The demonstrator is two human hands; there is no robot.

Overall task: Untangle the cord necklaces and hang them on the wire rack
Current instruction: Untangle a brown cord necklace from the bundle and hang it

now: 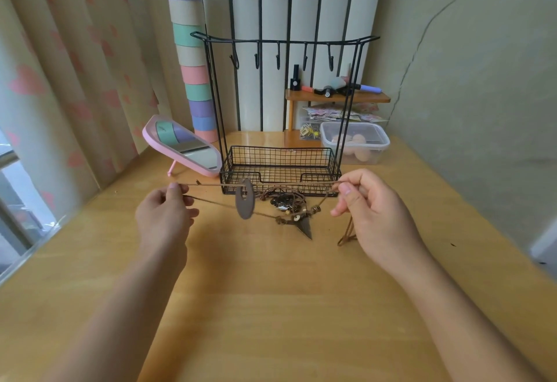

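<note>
**A:** In the head view, how is the cord being handled?

**B:** One cord [211, 184] is being stretched taut between the two hands, probably so that it is being drawn clear of the others. At nine o'clock it is being pinched by the fingers [174, 190] of the left hand [164, 215]. At three o'clock it is being pinched by the fingers [345, 190] of the right hand [370, 209]. Thumb is being pressed against forefinger on each side.

**A:** And what is being carried on it?

**B:** An oval pendant [244, 199] is being hung from it, between the hands and above the bench [271, 291].

**A:** Where is the rest being kept?

**B:** The tangle of necklaces [286, 202], with an arrowhead pendant [305, 227], is being left on the bench at four o'clock from the oval pendant, just in front of the wire rack [280, 152]. A lower strand is being trailed from the left hand into it, so the separating is being judged unfinished.

**A:** And the rack?

**B:** It is being kept at twelve o'clock, its hooks [278, 59] bare. Nothing is being hung yet.
</note>
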